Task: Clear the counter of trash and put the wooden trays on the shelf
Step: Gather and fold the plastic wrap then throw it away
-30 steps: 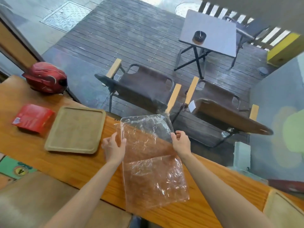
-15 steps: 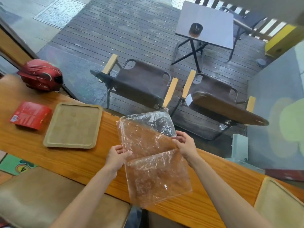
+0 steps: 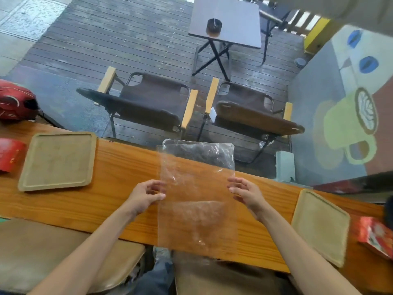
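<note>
I hold a clear plastic bag [image 3: 197,201] flat above the wooden counter [image 3: 123,167]. My left hand [image 3: 146,196] pinches its left edge, and my right hand [image 3: 246,194] grips its right edge with the fingers partly spread. One wooden tray [image 3: 57,160] lies on the counter to the left. A second wooden tray [image 3: 321,226] lies to the right. A red packet [image 3: 9,154] sits at the far left beside the left tray. Another red packet [image 3: 374,237] lies at the far right past the right tray.
A red helmet [image 3: 17,101] rests at the counter's far-left end. Two padded stools [image 3: 53,248] stand under the near edge. Beyond the glass are two folding chairs [image 3: 153,103] and a small table [image 3: 227,20] on a deck.
The bag has turned from tilted to square in front of me, and my hands have slid down to its middle edges. The view has shifted right, showing the right tray and packet.
</note>
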